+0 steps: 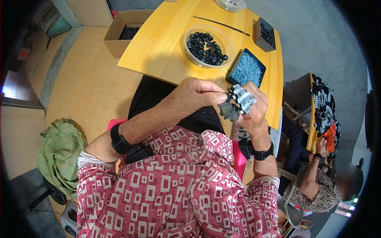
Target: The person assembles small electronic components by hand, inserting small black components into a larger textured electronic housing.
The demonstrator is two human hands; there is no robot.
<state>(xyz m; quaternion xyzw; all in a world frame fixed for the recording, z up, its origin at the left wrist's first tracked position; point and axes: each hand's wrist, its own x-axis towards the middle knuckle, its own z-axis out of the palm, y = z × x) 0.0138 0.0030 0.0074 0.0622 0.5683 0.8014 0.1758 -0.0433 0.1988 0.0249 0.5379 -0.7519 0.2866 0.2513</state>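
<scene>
Close together, both hands work over the near edge of the table (158,37), toward its right corner. The right hand (257,105) grasps a striped cloth (245,100), black, white and grey, its fingers curled around it. The left hand (194,98) is palm-down, thumb and forefinger pinching a dark bit (228,97) against the cloth's left side; what that bit is cannot be told. A dark grey tuft (229,111) hangs just below the pinch. Both wrists wear black bands.

Just beyond the cloth, near the table's right edge, sits a black tray (236,62) filled with blue beads (247,69). Left of it stands a clear bowl (225,39) of black balls (206,51). A thin stick (221,25) lies beyond the bowl, slanting toward the right edge, where a grey box (264,44) holds more dark balls. Another bowl (231,4) is partly cut off at the top.

A carton (112,44) stands on the floor by the table's left edge. Farther right, a co-worker's hand (321,146) touches an orange piece (330,135) among striped black-and-white items (323,105).
</scene>
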